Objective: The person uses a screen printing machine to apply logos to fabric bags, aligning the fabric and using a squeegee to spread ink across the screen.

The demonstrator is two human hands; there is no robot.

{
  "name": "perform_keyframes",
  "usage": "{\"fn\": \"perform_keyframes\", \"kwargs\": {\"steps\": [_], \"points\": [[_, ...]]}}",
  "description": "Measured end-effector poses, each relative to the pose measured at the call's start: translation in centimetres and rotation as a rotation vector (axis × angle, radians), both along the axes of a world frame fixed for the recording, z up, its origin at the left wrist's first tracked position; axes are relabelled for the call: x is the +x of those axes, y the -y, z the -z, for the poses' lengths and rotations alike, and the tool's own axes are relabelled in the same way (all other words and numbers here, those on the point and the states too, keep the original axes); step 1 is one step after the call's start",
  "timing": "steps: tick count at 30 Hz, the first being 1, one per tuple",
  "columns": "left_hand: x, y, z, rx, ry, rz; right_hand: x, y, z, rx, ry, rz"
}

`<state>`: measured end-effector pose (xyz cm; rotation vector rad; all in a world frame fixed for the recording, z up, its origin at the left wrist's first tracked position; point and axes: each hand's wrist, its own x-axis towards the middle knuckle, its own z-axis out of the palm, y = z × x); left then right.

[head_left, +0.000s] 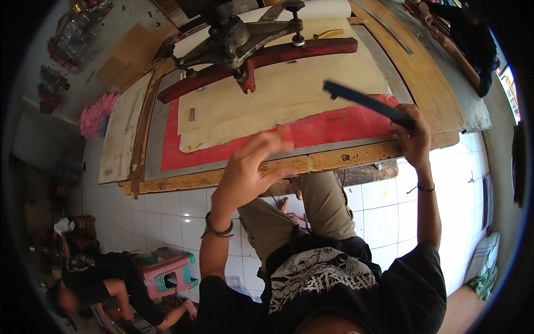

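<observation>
My right hand grips one end of a long dark blue-grey bar with a small notch at its far end. It holds the bar tilted above the red sheet, which lies on the worktable. My left hand hovers over the table's front wooden edge, blurred, with thumb and fingers apart and nothing visible in them. Tan sheets with uneven edges lie over the red one. On them rests a small dark metallic piece.
A metal press head with a curved red bar stands over the table's far part. Close to it lies a yellow-handled tool. A co-worker sits lower left near a pink-and-green stool; another person is at upper right.
</observation>
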<state>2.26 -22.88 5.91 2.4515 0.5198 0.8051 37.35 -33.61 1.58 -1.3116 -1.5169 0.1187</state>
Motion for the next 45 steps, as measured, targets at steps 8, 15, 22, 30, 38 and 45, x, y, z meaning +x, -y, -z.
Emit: {"fn": "perform_keyframes", "kwargs": {"steps": [8,15,22,30,38,45], "points": [[4.9,0.2,1.2,0.091,0.316,-0.17,-3.7,-0.5,-2.0,0.402,0.475,-0.122],[1.9,-0.8,1.8,0.253,0.282,-0.288,-4.8,-2.1,-3.5,0.328,0.484,-0.139],[0.4,-1.6,3.2,0.307,0.189,-0.352,-4.1,-4.6,-2.2,0.194,0.502,-0.309],[0.8,-2.1,3.0,0.278,0.123,-0.337,-4.7,-4.9,-2.1,0.02,0.366,-0.292],[1.0,-2.1,3.5,0.351,0.08,-0.41,-5.7,-5.0,-1.6,-0.071,0.361,-0.227],[0.8,-2.1,3.9,0.236,0.049,-0.439,-6.3,-4.7,-1.9,-0.098,0.39,-0.178]]}}
